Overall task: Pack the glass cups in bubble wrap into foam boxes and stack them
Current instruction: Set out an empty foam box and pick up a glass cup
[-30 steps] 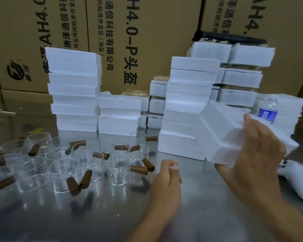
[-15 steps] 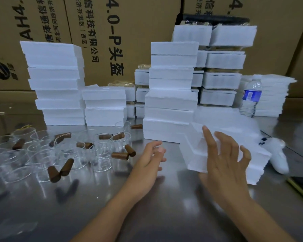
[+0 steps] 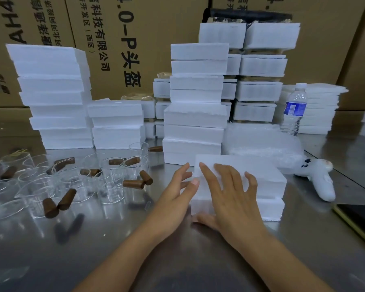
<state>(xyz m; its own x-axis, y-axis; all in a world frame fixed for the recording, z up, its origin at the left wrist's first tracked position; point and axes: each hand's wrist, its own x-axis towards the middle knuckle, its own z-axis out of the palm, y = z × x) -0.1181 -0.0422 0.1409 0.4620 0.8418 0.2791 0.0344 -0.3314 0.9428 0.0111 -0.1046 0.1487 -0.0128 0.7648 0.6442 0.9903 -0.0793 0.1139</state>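
We see the right hand (image 3: 234, 199) with fingers spread wide, flat on a white, grainy foam box (image 3: 268, 182). The straight fingers of the left hand (image 3: 177, 192) touch its left edge. The rectangular box lies near centre on a shiny steel table (image 3: 198, 260), with clear glass cups (image 3: 76, 182) to the left and foam-box stacks (image 3: 195, 114) far behind.

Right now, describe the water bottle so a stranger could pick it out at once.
Look to the far right of the steel table, at the low stack of thin white foam sheets. The water bottle stands upright before its left edge: the only bottle, blue-labelled, white-capped.
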